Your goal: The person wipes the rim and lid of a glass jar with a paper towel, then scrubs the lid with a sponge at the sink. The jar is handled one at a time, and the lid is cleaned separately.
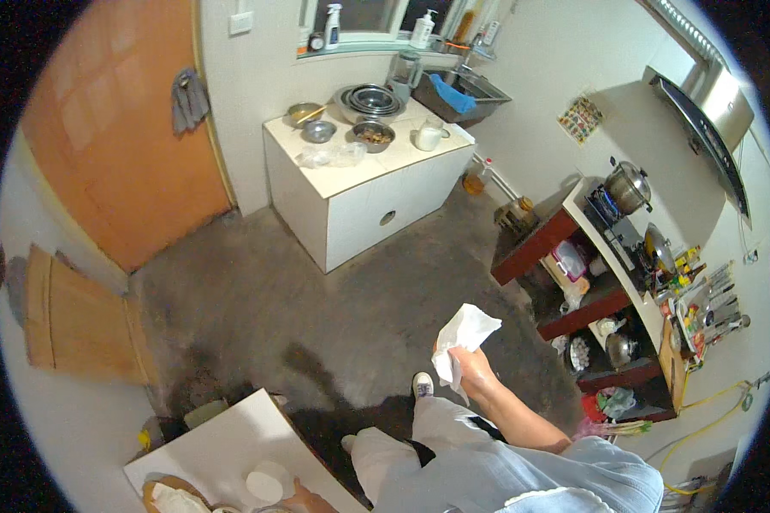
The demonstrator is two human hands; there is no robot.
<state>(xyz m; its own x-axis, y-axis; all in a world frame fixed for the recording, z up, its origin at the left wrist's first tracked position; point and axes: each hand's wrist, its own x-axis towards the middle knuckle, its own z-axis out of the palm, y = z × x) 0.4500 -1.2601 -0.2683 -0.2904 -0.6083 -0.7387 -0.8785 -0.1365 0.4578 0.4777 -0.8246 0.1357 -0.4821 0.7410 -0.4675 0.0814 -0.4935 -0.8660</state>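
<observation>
A crumpled white paper or cloth sheet (467, 330) is gripped in my right hand (471, 372), held out over the floor. At the bottom of the view, my left hand (305, 497) reaches over a white tabletop (244, 423), its fingers at the side of a white round container (268, 482); whether it grips the container I cannot tell. To the left of that container, a round brown board or basket (151, 490) bears something white (178, 500). Part of another round vessel shows at the bottom edge.
Ahead, a white cabinet (385, 211) holds metal bowls (371, 106), a glass jug (428, 136) and a plastic bag (333, 155). A sink (484, 96) stands behind. At right, a stove counter (622, 282) carries a steel pot (627, 187) over a blue flame. An orange door (128, 141) is at left.
</observation>
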